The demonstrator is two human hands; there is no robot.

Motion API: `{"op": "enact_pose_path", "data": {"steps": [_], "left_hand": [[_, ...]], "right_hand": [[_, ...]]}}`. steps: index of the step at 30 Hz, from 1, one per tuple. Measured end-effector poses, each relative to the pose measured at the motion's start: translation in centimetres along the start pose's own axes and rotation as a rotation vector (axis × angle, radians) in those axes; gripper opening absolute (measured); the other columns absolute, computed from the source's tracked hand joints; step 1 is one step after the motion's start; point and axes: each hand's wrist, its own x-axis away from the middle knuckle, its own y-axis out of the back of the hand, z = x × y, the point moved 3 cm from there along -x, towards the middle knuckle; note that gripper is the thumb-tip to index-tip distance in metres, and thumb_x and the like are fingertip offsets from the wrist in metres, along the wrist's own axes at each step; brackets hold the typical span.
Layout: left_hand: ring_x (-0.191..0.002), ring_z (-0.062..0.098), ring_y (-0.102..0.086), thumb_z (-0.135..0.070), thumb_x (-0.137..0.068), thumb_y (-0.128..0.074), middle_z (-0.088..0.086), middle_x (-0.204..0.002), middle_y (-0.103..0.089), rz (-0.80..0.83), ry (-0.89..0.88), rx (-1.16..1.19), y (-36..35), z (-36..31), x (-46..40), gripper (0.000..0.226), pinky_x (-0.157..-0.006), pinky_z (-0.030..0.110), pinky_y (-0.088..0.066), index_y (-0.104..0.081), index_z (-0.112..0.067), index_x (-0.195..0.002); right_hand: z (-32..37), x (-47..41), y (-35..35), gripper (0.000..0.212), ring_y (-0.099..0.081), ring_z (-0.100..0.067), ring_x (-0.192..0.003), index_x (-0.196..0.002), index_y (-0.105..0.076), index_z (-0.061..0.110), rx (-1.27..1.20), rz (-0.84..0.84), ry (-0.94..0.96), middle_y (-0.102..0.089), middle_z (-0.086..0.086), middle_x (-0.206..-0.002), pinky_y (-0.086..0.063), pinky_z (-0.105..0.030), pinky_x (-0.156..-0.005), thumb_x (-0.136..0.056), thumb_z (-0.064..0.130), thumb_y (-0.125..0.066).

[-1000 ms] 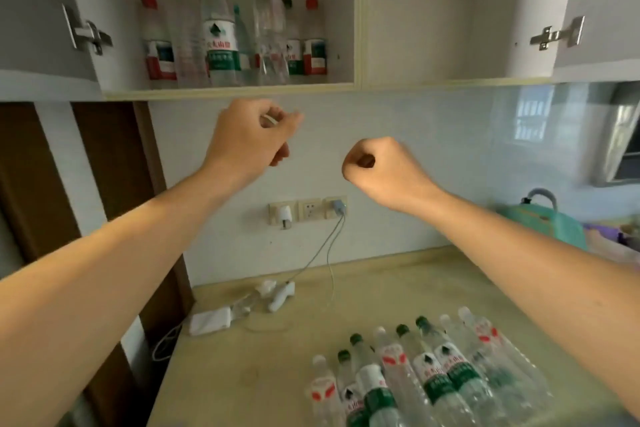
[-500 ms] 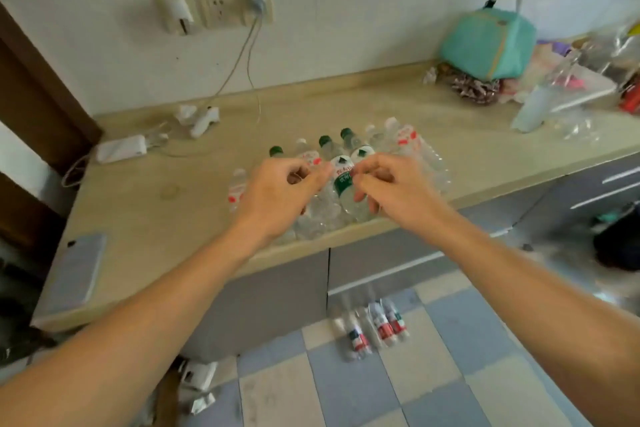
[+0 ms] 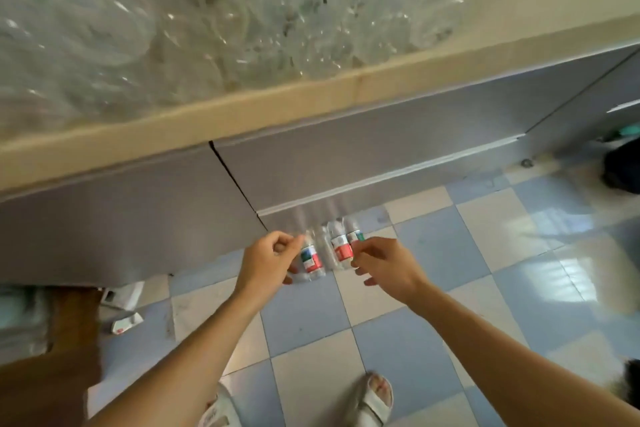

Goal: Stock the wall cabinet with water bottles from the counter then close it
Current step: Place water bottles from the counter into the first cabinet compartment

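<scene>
We have bent from the counter (image 3: pixel 242 114) to floor bottles (image 3: pixel 313 258) standing upright between curled, empty left hand (image 3: pixel 266 262) and right hand (image 3: pixel 384 265).

Left hand (image 3: pixel 268 262) and right hand (image 3: pixel 384 263) flanking floor bottles (image 3: pixel 325 253), blurred counter bottles (image 3: pixel 207 10) above

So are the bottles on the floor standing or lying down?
Lying down. The floor bottles rest on their sides on the tiles by the base cabinet, caps toward it, between the left hand and right hand.
</scene>
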Motion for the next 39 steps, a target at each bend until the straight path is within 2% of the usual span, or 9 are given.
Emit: {"op": "enact_pose_path", "data": {"steps": [3, 7, 12, 17, 21, 25, 28, 32, 39], "left_hand": [[-0.080, 0.017, -0.071, -0.041, -0.094, -0.066, 0.002, -0.092, -0.071, -0.013, 0.052, -0.023, -3.9, 7.2, -5.2, 0.024, -0.068, 0.035, -0.063, -0.066, -0.017, -0.094], [-0.086, 0.017, -0.067, -0.038, -0.091, -0.072, -0.007, -0.091, -0.067, -0.054, 0.067, -0.091, -8.3, 16.2, -12.2, 0.020, -0.074, 0.037, -0.060, -0.065, -0.019, -0.093], [-0.088, 0.011, -0.062, -0.032, -0.086, -0.078, -0.005, -0.105, -0.062, -0.088, 0.062, -0.133, -13.4, 26.2, -20.2, 0.031, -0.065, 0.016, -0.042, -0.059, -0.018, -0.106], [-0.099, 0.015, -0.054, -0.035, -0.087, -0.077, 0.003, -0.123, -0.058, -0.094, 0.109, -0.178, -18.2, 33.8, -26.8, 0.062, -0.080, 0.024, -0.039, -0.048, -0.012, -0.135], [-0.107, 0.022, -0.058, -0.030, -0.089, -0.076, 0.012, -0.131, -0.056, -0.098, 0.121, -0.157, -21.3, 38.0, -31.0, 0.067, -0.085, 0.030, -0.045, -0.039, -0.011, -0.141], [-0.121, 0.030, -0.057, -0.030, -0.089, -0.077, 0.012, -0.137, -0.052, -0.104, 0.160, -0.082, -23.4, 40.3, -33.3, 0.080, -0.094, 0.035, -0.048, -0.029, -0.013, -0.150], [-0.123, 0.027, -0.056, -0.024, -0.088, -0.078, 0.005, -0.135, -0.053, -0.080, 0.176, 0.001, -24.2, 41.4, -33.5, 0.079, -0.091, 0.031, -0.047, -0.029, -0.016, -0.149], [-0.122, 0.025, -0.057, -0.019, -0.087, -0.079, 0.006, -0.138, -0.055, -0.029, 0.231, 0.092, -23.3, 42.6, -32.7, 0.090, -0.103, 0.043, -0.050, -0.022, -0.025, -0.156], [-0.111, 0.019, -0.064, -0.021, -0.080, -0.085, -0.003, -0.119, -0.064, 0.054, 0.345, 0.090, -19.8, 46.5, -27.5, 0.093, -0.100, 0.046, -0.053, -0.029, -0.032, -0.153]], "right_hand": [[-5.9, -5.9, -2.3, 0.016, -0.069, -0.033, -0.083, -0.098, -0.073, 0.007, 0.026, -0.004, -0.008, -0.072, -0.019, -0.094, -0.060, -0.046, -0.079, -0.094, 0.014, -0.059], [-13.0, -14.1, -6.5, 0.017, -0.062, -0.027, -0.076, -0.101, -0.073, 0.009, 0.092, -0.034, 0.003, -0.071, -0.013, -0.091, -0.053, -0.030, -0.064, -0.096, 0.019, -0.060], [-20.2, -24.0, -12.0, 0.019, -0.068, -0.033, -0.091, -0.105, -0.071, 0.007, 0.138, -0.027, 0.003, -0.073, -0.015, -0.099, -0.057, -0.045, -0.083, -0.093, 0.016, -0.060], [-26.2, -32.5, -16.4, 0.003, -0.053, -0.024, -0.078, -0.095, -0.058, 0.022, 0.158, -0.052, 0.025, -0.059, 0.005, -0.080, -0.039, -0.025, -0.056, -0.094, 0.023, -0.056], [-29.4, -37.5, -19.2, 0.044, -0.060, -0.020, -0.095, -0.144, -0.049, 0.024, 0.188, -0.051, 0.076, -0.066, -0.002, -0.121, -0.047, -0.019, -0.065, -0.101, 0.032, -0.053], [-31.0, -39.5, -22.0, 0.054, -0.053, -0.026, -0.125, -0.154, -0.034, 0.024, 0.230, -0.090, 0.248, -0.048, -0.006, -0.148, -0.045, -0.030, -0.094, -0.103, 0.032, -0.052], [-32.2, -39.7, -23.3, 0.055, -0.042, -0.028, -0.134, -0.152, -0.038, 0.019, 0.284, -0.154, 0.315, -0.044, -0.006, -0.150, -0.040, -0.040, -0.110, -0.100, 0.023, -0.056], [-33.5, -39.1, -23.5, 0.056, -0.043, -0.031, -0.127, -0.148, -0.043, 0.022, 0.403, -0.150, 0.335, -0.045, -0.006, -0.145, -0.042, -0.043, -0.104, -0.096, 0.017, -0.062], [-34.8, -35.8, -26.5, 0.053, -0.050, -0.021, -0.119, -0.145, -0.044, 0.028, 0.369, 0.033, 0.312, -0.046, 0.001, -0.132, -0.048, -0.038, -0.102, -0.096, 0.032, -0.064]]}}
